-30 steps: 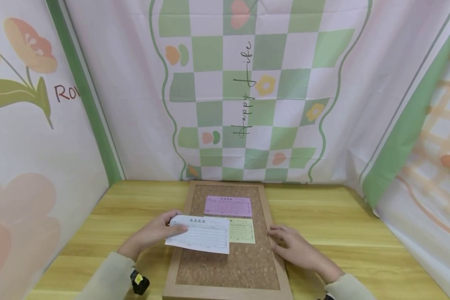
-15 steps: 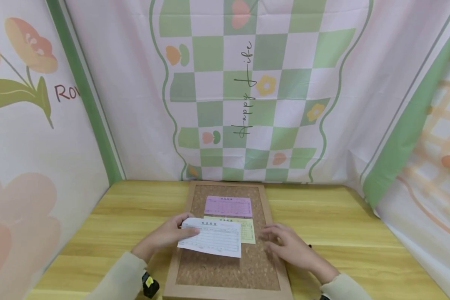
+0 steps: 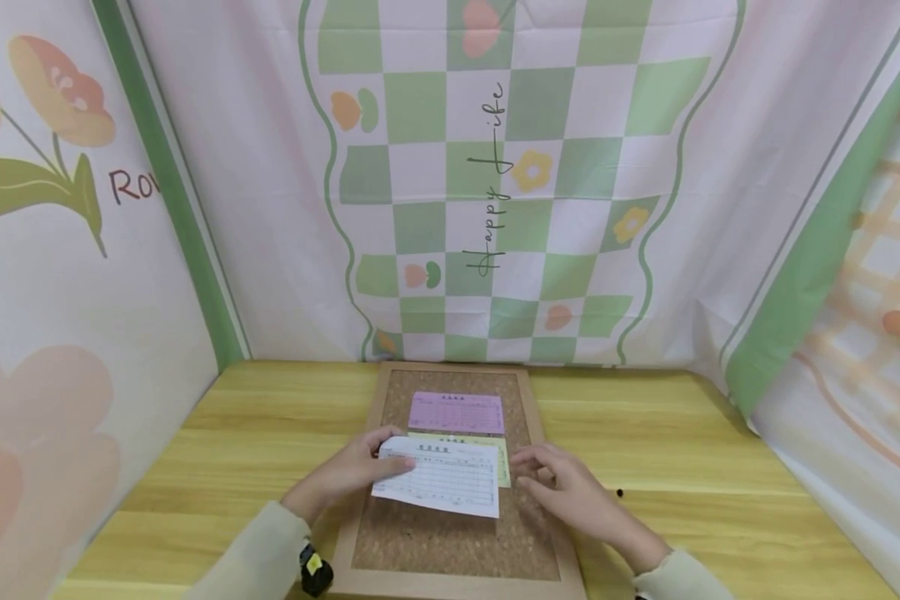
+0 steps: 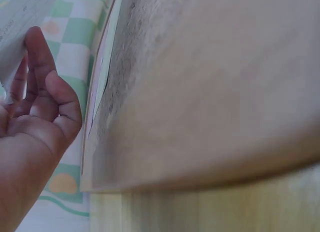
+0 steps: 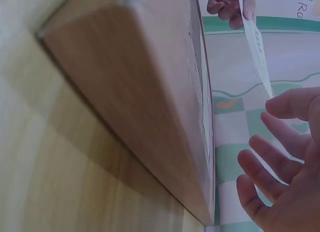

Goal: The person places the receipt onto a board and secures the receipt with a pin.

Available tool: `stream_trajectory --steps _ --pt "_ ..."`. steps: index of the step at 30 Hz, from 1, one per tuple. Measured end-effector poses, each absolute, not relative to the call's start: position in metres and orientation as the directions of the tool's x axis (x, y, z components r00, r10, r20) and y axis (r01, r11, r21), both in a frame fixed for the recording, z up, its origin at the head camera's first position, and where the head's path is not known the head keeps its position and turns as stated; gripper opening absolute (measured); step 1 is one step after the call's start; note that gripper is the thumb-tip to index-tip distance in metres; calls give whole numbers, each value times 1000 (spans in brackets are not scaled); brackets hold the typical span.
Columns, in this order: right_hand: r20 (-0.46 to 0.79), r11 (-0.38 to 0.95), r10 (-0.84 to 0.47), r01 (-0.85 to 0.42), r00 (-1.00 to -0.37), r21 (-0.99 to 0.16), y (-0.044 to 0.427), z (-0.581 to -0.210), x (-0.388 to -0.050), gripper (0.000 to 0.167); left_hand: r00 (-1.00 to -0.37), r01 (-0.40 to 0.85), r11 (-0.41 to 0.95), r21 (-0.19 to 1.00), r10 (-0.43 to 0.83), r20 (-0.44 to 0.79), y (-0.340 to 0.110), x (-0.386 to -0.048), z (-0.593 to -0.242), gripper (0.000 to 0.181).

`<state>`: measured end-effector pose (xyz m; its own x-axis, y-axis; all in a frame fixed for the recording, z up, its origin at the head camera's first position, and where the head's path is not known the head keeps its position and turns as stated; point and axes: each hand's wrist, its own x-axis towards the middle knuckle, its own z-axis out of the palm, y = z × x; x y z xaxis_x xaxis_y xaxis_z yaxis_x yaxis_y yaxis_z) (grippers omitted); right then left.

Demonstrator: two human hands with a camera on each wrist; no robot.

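Note:
A white printed form slip (image 3: 442, 487) is held above the corkboard (image 3: 450, 550). My left hand (image 3: 352, 467) pinches its left edge, thumb on top. In the left wrist view, part of that slip (image 4: 22, 21) shows beyond the fingers. My right hand (image 3: 570, 492) hovers at the slip's right side, fingers loosely bent and spread, gripping nothing. From the right wrist view its thumb (image 5: 295, 102) lies close to the slip's edge; whether they touch I cannot tell. A purple form (image 3: 456, 412) lies on the board, with a yellow-green form (image 3: 504, 462) below it, mostly covered by the white slip.
The corkboard's wooden frame (image 3: 457, 582) lies on a wood-grain table (image 3: 682, 450). A tiny black object (image 3: 620, 492) sits on the table right of my right wrist. Printed curtains (image 3: 270, 208) rise behind and at both sides.
My left hand has carried the white slip rightward, covering more of the yellow-green form. My right hand has come off the board's right edge and shifted left toward the slip.

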<state>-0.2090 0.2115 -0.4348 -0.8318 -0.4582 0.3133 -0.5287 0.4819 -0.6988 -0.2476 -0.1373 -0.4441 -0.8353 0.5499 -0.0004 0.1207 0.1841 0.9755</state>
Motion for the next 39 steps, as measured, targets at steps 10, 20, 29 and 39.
stream_trajectory --steps 10,20,29,39 --pt "307 405 -462 -506 -832 -762 203 -435 -206 17 -831 124 173 977 556 7 -132 -249 -444 33" --pt "275 368 -519 -502 -809 -783 189 -435 -206 9 -817 121 164 979 577 4 -126 -247 -441 36" --pt "260 373 -490 -470 -832 -800 187 -434 -206 7 -815 159 216 963 579 4 -127 -245 -438 40" --pt "253 379 -480 -459 -840 -803 191 -431 -206 6 -803 260 304 917 595 30 -137 -240 -431 40"
